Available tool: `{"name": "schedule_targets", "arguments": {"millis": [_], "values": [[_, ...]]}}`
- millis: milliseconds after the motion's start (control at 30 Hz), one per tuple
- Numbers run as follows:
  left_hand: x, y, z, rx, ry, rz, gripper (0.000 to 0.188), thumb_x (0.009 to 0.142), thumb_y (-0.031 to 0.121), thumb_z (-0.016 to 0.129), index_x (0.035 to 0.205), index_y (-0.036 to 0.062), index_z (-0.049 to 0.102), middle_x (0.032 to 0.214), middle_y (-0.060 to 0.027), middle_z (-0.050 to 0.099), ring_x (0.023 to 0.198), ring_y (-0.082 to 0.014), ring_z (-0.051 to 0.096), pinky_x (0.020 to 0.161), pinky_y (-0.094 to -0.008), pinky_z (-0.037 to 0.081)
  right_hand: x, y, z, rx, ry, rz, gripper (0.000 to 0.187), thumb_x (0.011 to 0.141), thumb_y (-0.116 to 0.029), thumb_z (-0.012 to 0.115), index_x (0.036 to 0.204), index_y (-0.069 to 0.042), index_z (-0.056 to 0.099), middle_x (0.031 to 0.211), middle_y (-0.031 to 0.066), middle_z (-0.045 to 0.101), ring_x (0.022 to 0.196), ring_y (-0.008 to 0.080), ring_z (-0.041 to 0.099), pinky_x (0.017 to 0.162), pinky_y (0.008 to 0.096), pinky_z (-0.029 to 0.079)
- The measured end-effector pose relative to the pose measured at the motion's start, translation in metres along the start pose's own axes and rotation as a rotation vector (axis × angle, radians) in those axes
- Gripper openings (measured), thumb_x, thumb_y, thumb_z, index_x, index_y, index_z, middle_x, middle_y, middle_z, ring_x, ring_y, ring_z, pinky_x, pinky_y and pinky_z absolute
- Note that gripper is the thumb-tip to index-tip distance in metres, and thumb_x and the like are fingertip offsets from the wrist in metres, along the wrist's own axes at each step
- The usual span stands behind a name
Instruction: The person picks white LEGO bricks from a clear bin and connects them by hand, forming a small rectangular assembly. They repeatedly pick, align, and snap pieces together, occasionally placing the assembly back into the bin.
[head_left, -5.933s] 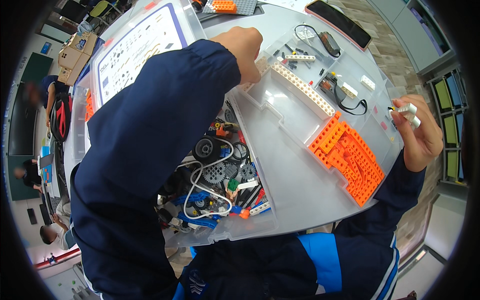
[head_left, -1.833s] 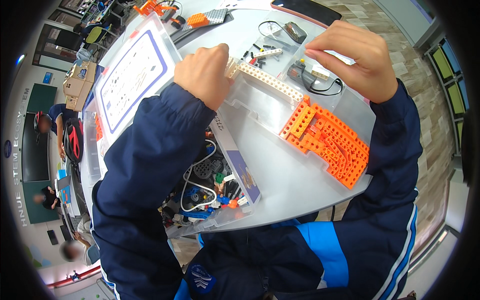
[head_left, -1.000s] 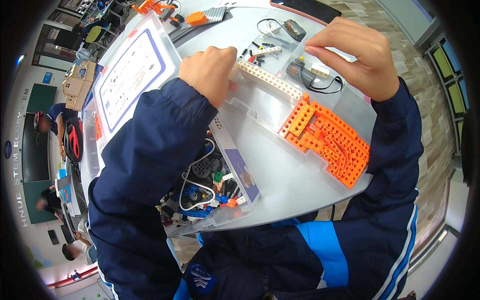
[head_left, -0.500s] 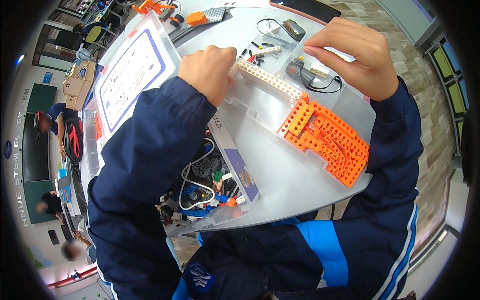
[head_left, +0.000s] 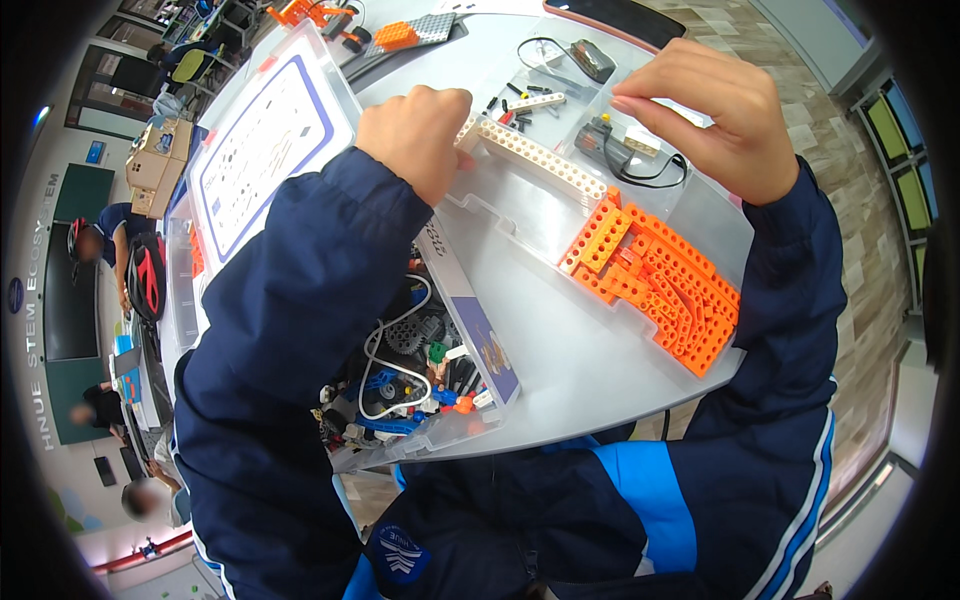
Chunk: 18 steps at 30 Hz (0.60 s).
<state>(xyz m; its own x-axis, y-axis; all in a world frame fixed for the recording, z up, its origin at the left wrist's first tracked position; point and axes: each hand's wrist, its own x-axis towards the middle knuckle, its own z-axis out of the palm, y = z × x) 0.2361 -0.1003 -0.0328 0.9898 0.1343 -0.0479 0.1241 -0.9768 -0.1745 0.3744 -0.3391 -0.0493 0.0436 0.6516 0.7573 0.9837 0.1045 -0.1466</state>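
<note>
My left hand (head_left: pixel 412 142) is closed, palm turned away, at the far-left end of a long white studded beam (head_left: pixel 545 164). A short white building piece (head_left: pixel 467 132) shows at its fingertips, mostly hidden by the hand. My right hand (head_left: pixel 712 118) hovers above the right side of the clear plastic tray, thumb and fingers pinched together; whatever they hold, if anything, is too small to make out. Below it lie a grey motor block (head_left: pixel 600 145) with a black cable and a white brick (head_left: pixel 640 141). An orange brick assembly (head_left: pixel 665 285) sits at the beam's near end.
An open box (head_left: pixel 470 345) of mixed parts, with a white cable on top, stands under my left arm. Behind it leans a clear lid with a printed sheet (head_left: pixel 270 150). Small pins (head_left: pixel 515 112), a battery box (head_left: pixel 592 62) and a dark tablet (head_left: pixel 620 20) lie farther back.
My left hand has shifted very slightly, and a short white piece now shows beside its fingertips. The right hand has barely moved and stays pinched.
</note>
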Motion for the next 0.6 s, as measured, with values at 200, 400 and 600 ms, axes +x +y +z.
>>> {"name": "schedule_targets", "arguments": {"millis": [200, 400, 600], "values": [[0.0, -0.006, 0.001, -0.078, 0.031, 0.02, 0.042, 0.073, 0.023, 0.083, 0.102, 0.0022, 0.061, 0.08, -0.0152, 0.068, 0.08, -0.0365, 0.068, 0.072, -0.0432, 0.053, 0.0, 0.0, 0.0, -0.007, -0.001, -0.003, 0.011, 0.081, -0.007, 0.079, 0.088, -0.001, 0.072, 0.083, 0.0099, 0.071, 0.075, 0.0264, 0.066, 0.066, 0.034, 0.052], [0.004, -0.01, 0.006, -0.007, 0.04, 0.045, 0.053, 0.067, 0.016, 0.081, 0.111, 0.0012, 0.056, 0.095, -0.0183, 0.066, 0.091, -0.0371, 0.066, 0.082, -0.042, 0.051, 0.001, -0.001, -0.003, -0.004, -0.059, -0.02, 0.011, 0.08, 0.002, 0.076, 0.09, 0.003, 0.073, 0.087, 0.0115, 0.073, 0.077, 0.0256, 0.068, 0.066, 0.0315, 0.053], [0.012, -0.016, 0.009, -0.132, -0.074, -0.059, 0.058, 0.066, 0.016, 0.081, 0.116, -0.0001, 0.056, 0.094, -0.0194, 0.068, 0.091, -0.0373, 0.067, 0.082, -0.0408, 0.053, 0.001, 0.0, -0.004, -0.021, -0.082, -0.025, 0.012, 0.08, 0.002, 0.077, 0.092, 0.003, 0.073, 0.088, 0.0118, 0.073, 0.078, 0.0252, 0.068, 0.067, 0.0311, 0.053]]}}
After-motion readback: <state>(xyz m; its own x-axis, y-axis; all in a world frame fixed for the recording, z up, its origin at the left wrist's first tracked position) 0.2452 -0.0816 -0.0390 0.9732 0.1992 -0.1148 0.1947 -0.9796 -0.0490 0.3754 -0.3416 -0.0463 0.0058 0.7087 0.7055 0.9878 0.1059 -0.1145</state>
